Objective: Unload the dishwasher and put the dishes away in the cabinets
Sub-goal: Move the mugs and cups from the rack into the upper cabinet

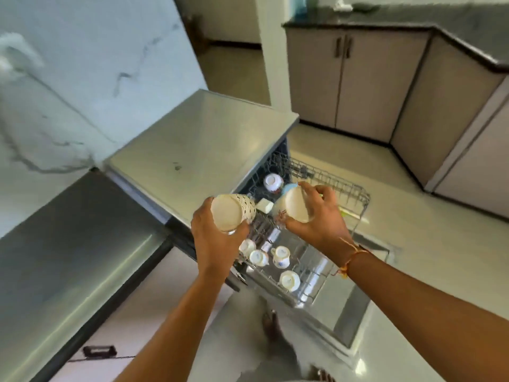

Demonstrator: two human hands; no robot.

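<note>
My left hand (217, 238) grips a cream cup with dark speckles (232, 212), its mouth turned toward me. My right hand (319, 216) grips a second cream cup with a pale blue side (296, 206), also tipped toward me. Both cups are held above the pulled-out upper wire rack (355, 194) of the open dishwasher. In the rack below my hands sit several small white teacups with blue marks (281, 256), a white bowl (272, 181) near the back, and a small white block (264, 205).
The dishwasher's steel top (203, 139) lies left of the rack, with a steel counter (68, 244) nearer me. The open door (355, 312) juts over the pale floor. Beige base cabinets (366, 86) under a dark counter line the far right. A marble wall (82, 64) is at left.
</note>
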